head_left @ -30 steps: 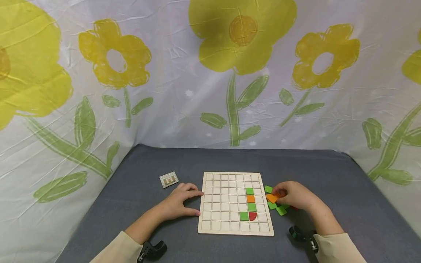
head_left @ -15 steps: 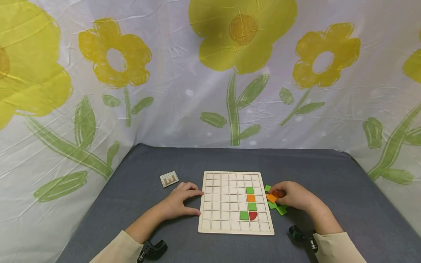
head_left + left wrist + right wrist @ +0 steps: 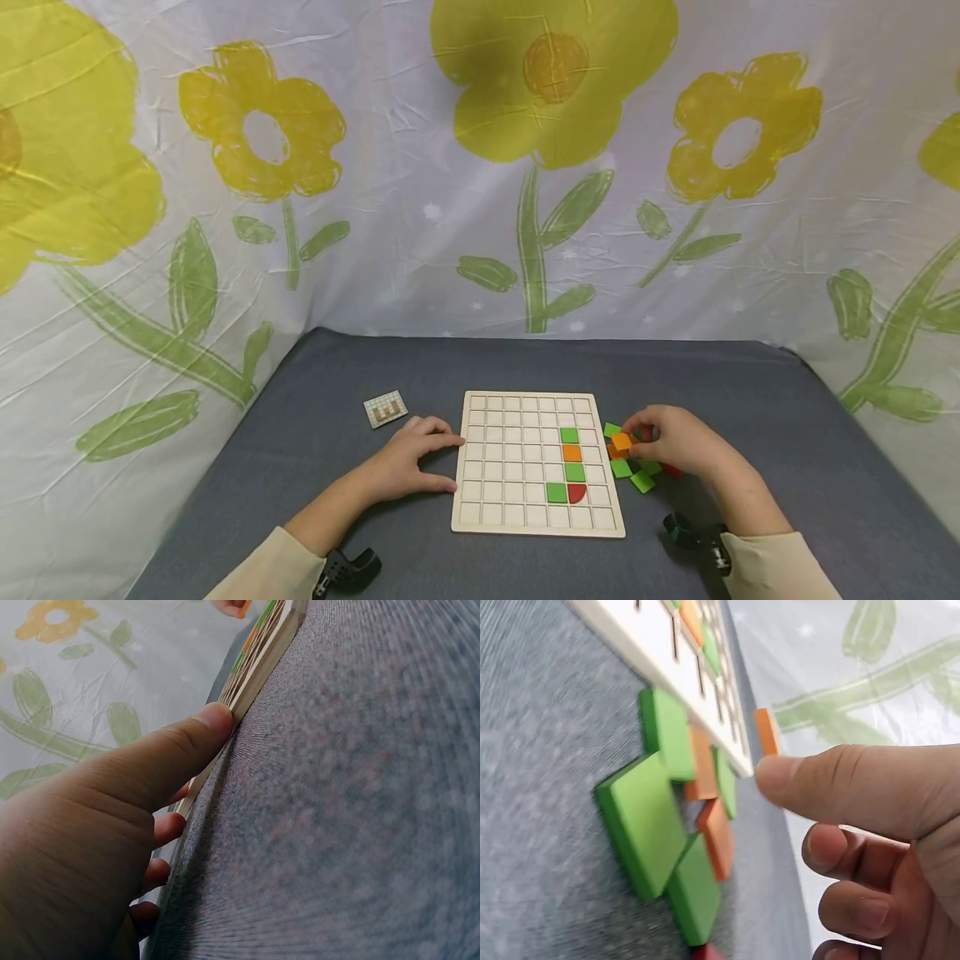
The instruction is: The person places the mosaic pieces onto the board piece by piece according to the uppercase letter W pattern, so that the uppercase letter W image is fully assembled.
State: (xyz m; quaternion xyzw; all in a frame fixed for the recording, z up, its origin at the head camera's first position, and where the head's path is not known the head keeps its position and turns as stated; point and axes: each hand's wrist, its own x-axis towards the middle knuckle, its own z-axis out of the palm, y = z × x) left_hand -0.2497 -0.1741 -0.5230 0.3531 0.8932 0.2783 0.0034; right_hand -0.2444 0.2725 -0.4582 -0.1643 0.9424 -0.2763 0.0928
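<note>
A wooden grid board [image 3: 517,467] lies on the table, with green and orange squares and one red rounded piece [image 3: 577,493] set in its right-hand cells. My left hand [image 3: 411,460] touches the board's left edge with thumb and fingertips, the fingers fairly straight. An orange square tile [image 3: 766,732] is pinched between thumb and fingers of my right hand [image 3: 678,437], raised above the pile to the right of the board. In that pile lie several green tiles [image 3: 641,825] and orange tiles [image 3: 716,836]. Part of the pile is hidden beneath my right hand.
A small patterned card [image 3: 386,409] lies on the dark cloth-covered table [image 3: 420,358] behind my left hand. A red piece [image 3: 672,472] shows under my right wrist. Behind the table hangs a flowered curtain [image 3: 390,250].
My right hand, earlier among the loose tiles, has picked up an orange tile and lifted slightly. My left hand and the board have stayed in place.
</note>
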